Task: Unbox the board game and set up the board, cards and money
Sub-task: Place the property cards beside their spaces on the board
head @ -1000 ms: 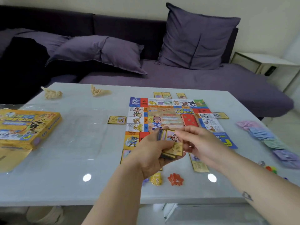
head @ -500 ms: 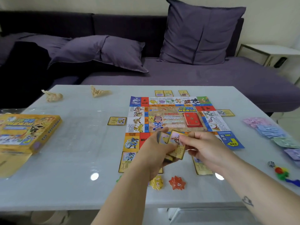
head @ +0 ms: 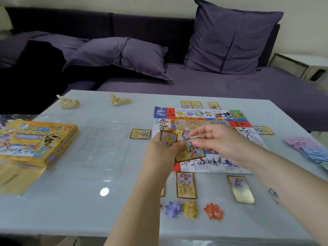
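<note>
The colourful game board [head: 198,115] lies flat on the white table [head: 92,192]. Above its near left part my left hand [head: 163,148] grips a stack of yellow cards [head: 168,138]. My right hand [head: 218,141] pinches one card [head: 193,138] edge-on, just right of the stack, and another card [head: 190,153] hangs below the two hands. Single cards lie around the board: one on the left [head: 140,134], three at the far edge [head: 191,104], one on the right [head: 263,130], two at the near edge [head: 186,184]. Paper money [head: 308,148] is fanned out at the right.
The yellow game box [head: 35,141] sits at the table's left, over a flat yellow sheet. Three star-shaped tokens [head: 190,209] lie near the front edge. Two crumpled paper scraps [head: 70,102] lie at the far left. A purple sofa with cushions [head: 229,39] stands behind the table.
Both hands have risen with the card stack and now hover over the board. My right hand has drawn one card off to the right. The camera has tilted down, showing the near cards and tokens.
</note>
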`<state>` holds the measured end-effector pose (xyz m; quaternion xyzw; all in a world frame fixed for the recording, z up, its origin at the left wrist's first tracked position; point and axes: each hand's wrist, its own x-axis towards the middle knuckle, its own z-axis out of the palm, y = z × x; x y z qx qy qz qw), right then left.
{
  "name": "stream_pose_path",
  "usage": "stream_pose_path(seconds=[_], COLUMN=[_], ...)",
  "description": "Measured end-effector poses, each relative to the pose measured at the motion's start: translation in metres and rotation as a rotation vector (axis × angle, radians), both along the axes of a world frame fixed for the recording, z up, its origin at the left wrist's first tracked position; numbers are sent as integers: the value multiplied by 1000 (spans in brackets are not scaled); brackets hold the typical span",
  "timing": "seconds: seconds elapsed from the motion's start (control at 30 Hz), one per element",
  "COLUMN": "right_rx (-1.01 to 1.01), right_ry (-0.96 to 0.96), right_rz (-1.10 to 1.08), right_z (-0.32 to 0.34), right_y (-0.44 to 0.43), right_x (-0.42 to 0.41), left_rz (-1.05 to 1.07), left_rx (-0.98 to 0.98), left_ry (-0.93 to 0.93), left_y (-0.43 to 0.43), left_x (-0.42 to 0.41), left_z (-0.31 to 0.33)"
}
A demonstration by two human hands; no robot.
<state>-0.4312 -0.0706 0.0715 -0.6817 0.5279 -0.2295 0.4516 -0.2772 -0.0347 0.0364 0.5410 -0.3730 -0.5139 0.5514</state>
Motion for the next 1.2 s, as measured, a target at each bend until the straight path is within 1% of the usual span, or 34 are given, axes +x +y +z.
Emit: stream_pose_path(seconds=[0.03,0.07,0.2,0.23,0.3,0.43,0.53,0.67,0.73,0.8,0.87,0.93,1.03,1.1,1.2], right_rx=[11,23,-15,-42,-98,-178,-229,-257,-280,-349,-471,-585,-657,-637,-558], right_ry=[5,-9,-93,-80,-9,102,204,328,425,540,602,604,677,735,788], right_rz=[27,27,-129,-167,-200,-166,-115,-86,-89,-107,-114,-34,240,374,412], right_z=[5,9,7,3,-6,-25,-39,-60,-68,-71,-71,-69,-65,-65,-63], right_y=[-10,-21,-73,-85,-108,-144,-162,-176,-179,-180,-180,-175,-159,-145,-130], right_x=[7,14,48,59,81,125,148,161,162,163,163,161,158,155,147], left_rz=[44,109,370,404,435,469,505,538,549,550,553,551,557,563,566], left_rx=[5,9,-10,-26,-52,-59,-47,-55,-54,-46,-36,-32,-40,-40,-26], left_ry=[20,86,624,720,833,924,954,988,1005,1016,1024,1029,1042,1053,1079], left_y=[-3,-6,-12,-13,-14,-19,-23,-28,-30,-32,-32,-31,-29,-27,-23], left_x=[5,10,37,43,52,63,71,80,82,82,81,81,83,84,84], left_z=[1,2,6,7,8,8,8,8,8,8,8,9,9,9,9])
